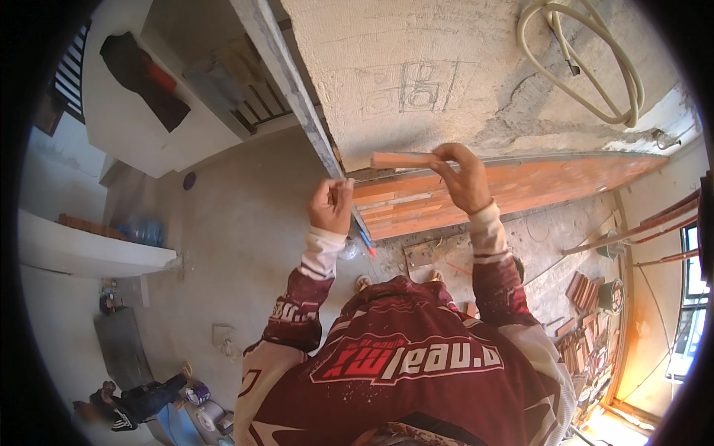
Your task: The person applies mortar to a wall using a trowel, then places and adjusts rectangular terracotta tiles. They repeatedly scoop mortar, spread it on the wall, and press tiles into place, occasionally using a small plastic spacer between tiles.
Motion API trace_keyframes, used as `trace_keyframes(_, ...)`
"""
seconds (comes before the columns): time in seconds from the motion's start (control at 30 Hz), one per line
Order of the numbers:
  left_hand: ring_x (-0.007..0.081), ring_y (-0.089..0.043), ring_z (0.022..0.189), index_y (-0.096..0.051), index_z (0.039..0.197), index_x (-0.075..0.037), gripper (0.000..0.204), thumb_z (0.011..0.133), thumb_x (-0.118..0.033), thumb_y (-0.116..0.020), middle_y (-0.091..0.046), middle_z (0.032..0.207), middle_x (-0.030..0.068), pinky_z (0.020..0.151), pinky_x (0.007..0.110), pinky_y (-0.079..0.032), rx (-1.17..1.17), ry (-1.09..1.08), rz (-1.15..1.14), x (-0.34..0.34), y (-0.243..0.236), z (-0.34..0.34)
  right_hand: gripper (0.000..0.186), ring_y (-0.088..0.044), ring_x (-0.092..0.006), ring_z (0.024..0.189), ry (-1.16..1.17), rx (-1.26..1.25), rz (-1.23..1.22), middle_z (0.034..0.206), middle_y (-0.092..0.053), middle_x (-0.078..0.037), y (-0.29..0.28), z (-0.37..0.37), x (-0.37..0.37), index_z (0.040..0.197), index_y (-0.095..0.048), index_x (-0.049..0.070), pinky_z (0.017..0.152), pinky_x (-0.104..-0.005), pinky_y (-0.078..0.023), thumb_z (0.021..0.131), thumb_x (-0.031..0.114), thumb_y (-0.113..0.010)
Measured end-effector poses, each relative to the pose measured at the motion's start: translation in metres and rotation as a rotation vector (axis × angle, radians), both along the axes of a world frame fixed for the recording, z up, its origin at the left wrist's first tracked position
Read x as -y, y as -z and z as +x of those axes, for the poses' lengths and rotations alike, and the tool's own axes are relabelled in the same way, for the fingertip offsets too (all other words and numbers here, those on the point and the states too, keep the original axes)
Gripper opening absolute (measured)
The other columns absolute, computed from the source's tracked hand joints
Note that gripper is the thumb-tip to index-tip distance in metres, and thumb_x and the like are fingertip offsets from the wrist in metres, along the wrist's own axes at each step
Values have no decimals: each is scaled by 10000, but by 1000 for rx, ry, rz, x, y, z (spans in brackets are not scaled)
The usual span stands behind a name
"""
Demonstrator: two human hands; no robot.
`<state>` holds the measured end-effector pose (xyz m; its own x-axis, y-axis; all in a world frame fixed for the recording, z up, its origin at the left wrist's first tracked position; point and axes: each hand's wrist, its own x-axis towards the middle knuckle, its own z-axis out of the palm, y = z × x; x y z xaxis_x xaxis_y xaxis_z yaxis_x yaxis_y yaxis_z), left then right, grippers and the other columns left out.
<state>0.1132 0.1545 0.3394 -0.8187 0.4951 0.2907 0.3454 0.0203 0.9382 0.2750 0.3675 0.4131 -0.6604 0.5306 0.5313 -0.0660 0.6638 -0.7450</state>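
My right hand (462,177) pinches one end of a thin orange brick tile (405,160) between thumb and fingers. The tile lies roughly level at the top of a wall face covered with rows of orange brick tiles (513,187), its free end pointing left to the corner. My left hand (331,204) is closed, fingertips drawn together, beside a long grey straight strip (292,89) that runs along the wall's corner. Whether those fingers hold anything small cannot be made out. Bare rough plaster (357,44) with pencil sketches lies above the tile rows.
A looped cream hose (632,82) hangs on the plaster at upper right. Stacked brick tiles (587,349) and a bucket (611,296) stand on the floor at right. Poles (639,234) cross near the window. Another person (134,401) is at lower left.
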Motion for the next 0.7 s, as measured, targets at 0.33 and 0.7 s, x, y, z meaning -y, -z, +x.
trace_keyframes(0.33, 289, -708, 843, -625, 1026, -27, 425, 930, -440, -623, -703, 969, 163, 655, 364, -586, 1594, 535, -218, 27, 71, 52, 143, -612, -308, 923, 127, 340, 85, 927, -665, -101, 88, 110, 87, 909, -678, 64, 820, -391, -490, 769, 49, -706)
trace_keyframes(0.7, 232, -688, 812, -589, 1153, -19, 290, 931, -200, -636, -682, 971, 110, 699, 364, -603, 1635, 705, -471, -7, 138, 131, 279, -554, -302, 1069, 302, 349, -84, 1118, -612, -107, 134, 225, 135, 1101, -633, 91, 920, -407, -418, 825, 119, -667)
